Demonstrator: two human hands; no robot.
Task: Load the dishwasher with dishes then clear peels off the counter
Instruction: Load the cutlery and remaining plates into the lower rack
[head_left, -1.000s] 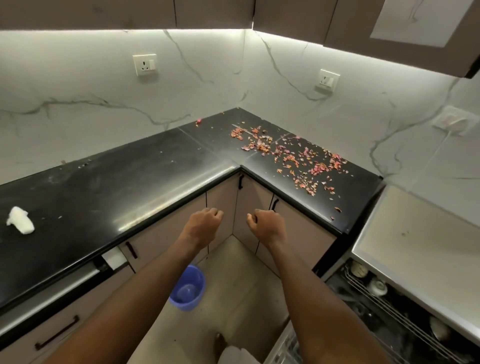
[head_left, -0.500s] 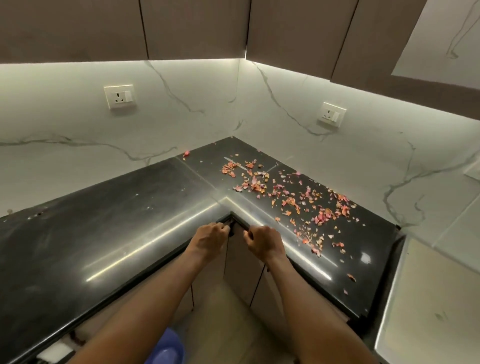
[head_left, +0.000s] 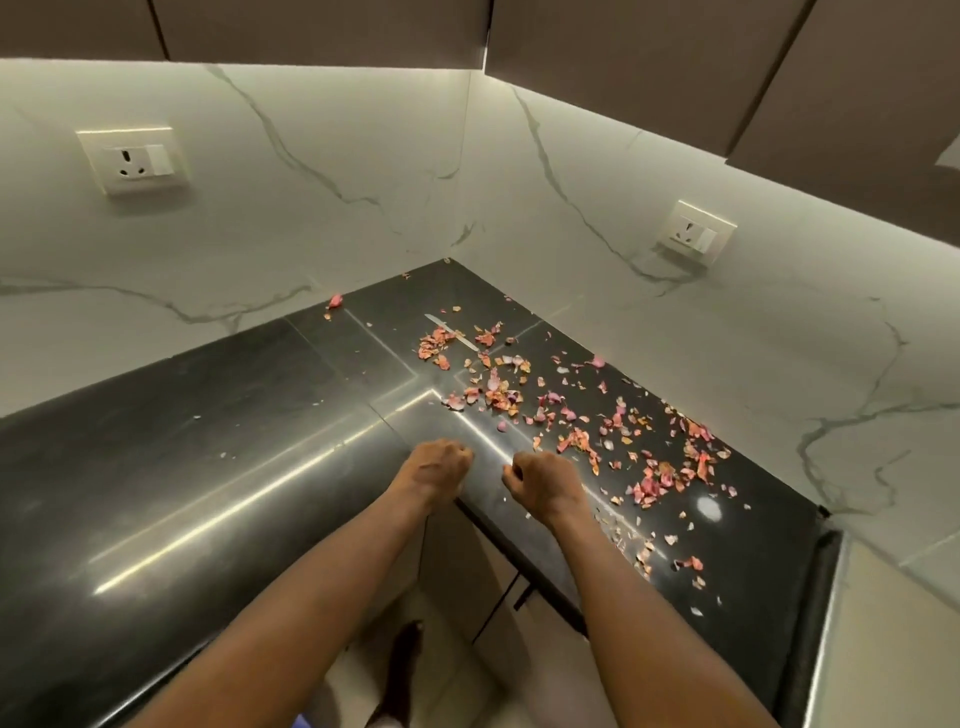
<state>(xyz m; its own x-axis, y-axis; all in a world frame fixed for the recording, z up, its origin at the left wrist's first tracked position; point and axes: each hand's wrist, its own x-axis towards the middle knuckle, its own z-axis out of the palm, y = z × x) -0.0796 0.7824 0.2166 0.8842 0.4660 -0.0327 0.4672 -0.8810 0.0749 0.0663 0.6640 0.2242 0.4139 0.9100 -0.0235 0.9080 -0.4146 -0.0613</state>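
Black counter (head_left: 208, 467) runs in an L along a white marble wall, with dark cabinets above and a socket (head_left: 132, 161) on each wall face. From my head camera I look down at both forearms reaching toward the inner corner of the L.

My left hand (head_left: 434, 467) is over the counter's front edge at the corner, fingers curled into a loose fist, nothing visible in it. My right hand (head_left: 540, 480) is just beside it, apart from it, also curled under; I cannot tell whether it pinches anything.

Peels (head_left: 571, 415), pink and orange flakes, are scattered over the right leg of the counter. They start just beyond and to the right of my right hand and spread back toward the wall corner and along to the right. The nearest flakes lie close to my right knuckles; none touch my left hand. One stray peel (head_left: 335, 301) sits near the left wall. A knife (head_left: 451, 332) lies among the far peels.
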